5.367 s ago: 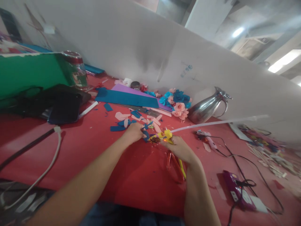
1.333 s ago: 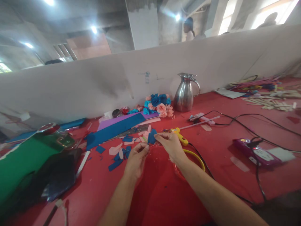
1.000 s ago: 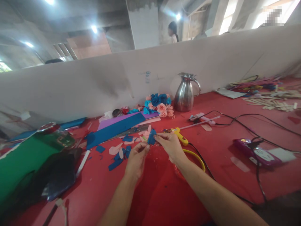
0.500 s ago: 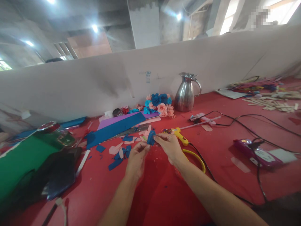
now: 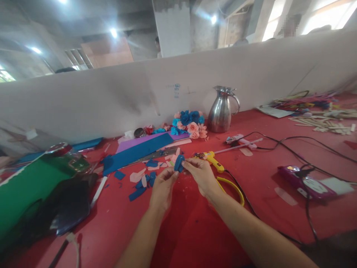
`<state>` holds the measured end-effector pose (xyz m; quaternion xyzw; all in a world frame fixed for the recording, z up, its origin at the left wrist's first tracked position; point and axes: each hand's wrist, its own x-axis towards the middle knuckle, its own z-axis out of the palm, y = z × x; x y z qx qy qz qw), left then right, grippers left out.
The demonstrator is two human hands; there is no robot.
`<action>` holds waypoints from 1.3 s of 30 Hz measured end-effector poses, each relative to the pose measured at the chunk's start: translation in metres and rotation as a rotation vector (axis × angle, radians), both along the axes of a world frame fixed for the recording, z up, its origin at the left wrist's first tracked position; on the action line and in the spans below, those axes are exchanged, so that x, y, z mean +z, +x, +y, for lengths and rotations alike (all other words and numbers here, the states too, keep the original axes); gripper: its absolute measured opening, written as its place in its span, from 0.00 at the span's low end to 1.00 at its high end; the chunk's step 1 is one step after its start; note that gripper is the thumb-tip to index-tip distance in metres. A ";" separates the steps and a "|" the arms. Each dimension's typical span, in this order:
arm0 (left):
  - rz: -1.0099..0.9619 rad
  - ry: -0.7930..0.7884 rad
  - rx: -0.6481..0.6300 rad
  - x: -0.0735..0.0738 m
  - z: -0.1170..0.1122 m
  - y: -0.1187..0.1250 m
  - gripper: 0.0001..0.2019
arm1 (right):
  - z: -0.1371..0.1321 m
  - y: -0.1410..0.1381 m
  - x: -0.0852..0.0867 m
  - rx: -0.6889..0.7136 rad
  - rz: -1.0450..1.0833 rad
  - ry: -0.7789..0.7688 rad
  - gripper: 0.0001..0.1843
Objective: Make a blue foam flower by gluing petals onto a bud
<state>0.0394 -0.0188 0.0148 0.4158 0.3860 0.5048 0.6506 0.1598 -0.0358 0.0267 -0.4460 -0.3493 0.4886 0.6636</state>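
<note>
Left hand has thumb and fingers pinched on the lower left edge of a small blue piece, and the right hand is clamped on its right side, thumb and finger together. So the piece is up between both hands, over the red table. Can't really make out its folds, too small.

Right past the right hand there's a yellow glue gun lying down, with a clear glue stick poking out the back. A yellow handle curves out from behind the right forearm. Left of the piece it's a mess of blue scraps and pink scraps.

Further back: a long blue strip across a purple sheet, then a bunch of blue and pink paper flowers next to an upright steel jug. Way off right, a purple power strip with a plug in it.
</note>
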 end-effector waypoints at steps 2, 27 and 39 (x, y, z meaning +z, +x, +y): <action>-0.006 -0.007 -0.010 -0.001 0.001 -0.001 0.09 | -0.001 0.000 0.001 0.010 0.009 0.006 0.13; -0.222 -0.127 0.027 -0.002 0.004 -0.003 0.10 | -0.004 -0.011 -0.012 0.232 -0.284 0.051 0.05; -0.143 -0.090 -0.061 0.000 0.006 -0.010 0.10 | 0.000 -0.008 -0.018 0.276 -0.236 0.062 0.07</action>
